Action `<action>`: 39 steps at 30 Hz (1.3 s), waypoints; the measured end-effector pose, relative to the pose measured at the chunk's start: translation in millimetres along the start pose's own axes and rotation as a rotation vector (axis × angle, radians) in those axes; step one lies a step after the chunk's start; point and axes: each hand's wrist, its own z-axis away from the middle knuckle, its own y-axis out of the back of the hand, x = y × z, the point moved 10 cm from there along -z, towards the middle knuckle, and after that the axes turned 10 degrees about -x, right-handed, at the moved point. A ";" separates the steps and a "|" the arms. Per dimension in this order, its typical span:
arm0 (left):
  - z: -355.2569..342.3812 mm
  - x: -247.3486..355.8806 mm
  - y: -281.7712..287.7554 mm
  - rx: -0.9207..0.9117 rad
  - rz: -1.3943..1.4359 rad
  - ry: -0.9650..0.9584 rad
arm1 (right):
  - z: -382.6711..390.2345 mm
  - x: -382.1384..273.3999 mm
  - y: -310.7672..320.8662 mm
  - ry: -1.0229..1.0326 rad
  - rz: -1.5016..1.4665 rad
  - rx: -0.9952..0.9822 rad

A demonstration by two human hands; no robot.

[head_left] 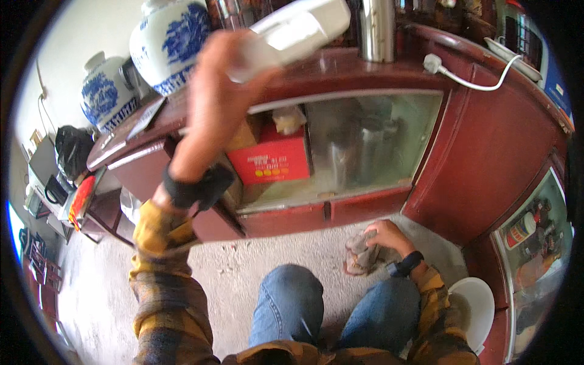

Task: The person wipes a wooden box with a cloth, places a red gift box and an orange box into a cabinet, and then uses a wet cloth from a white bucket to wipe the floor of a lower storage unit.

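Raised over the cabinet's top, my left hand (222, 85) is closed on a white, box-shaped thing (298, 33) with a bright glare on its side. Motion blurs the hand, and the exact kind of the white thing does not show. Low beside my right knee, my right hand (389, 236) grips a crumpled greyish-brown rag (360, 252), which hangs above the floor. In front of me stands a dark red cabinet (486, 134) with glass panels. Behind its front glass (377, 140) sit a red box (272, 159) and several dim, tall shapes.
Two blue-and-white porcelain jars (176, 42) (108, 91) stand on the cabinet at left. A metal cylinder (378, 30) and a white plug with its cord (433, 63) are on top at right. A white bucket (477, 310) stands by my right arm.
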 end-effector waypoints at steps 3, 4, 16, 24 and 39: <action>90.5 -17.4 64.2 0.331 0.402 -0.040 | 13.1 24.2 -7.2 -0.023 0.018 -0.048; 135.4 -25.3 91.3 0.405 0.488 0.059 | 10.5 29.4 -16.5 -0.048 0.042 -0.055; 279.8 -88.6 -64.0 0.005 0.636 0.881 | -5.6 19.6 -32.3 -0.125 0.038 -0.108; 245.9 -131.3 -171.0 0.004 0.841 0.809 | 7.7 31.2 -32.0 -0.219 0.022 -0.134; 240.1 -173.4 -271.1 -0.234 0.379 0.808 | -13.1 33.3 -52.6 -0.112 -0.017 -0.165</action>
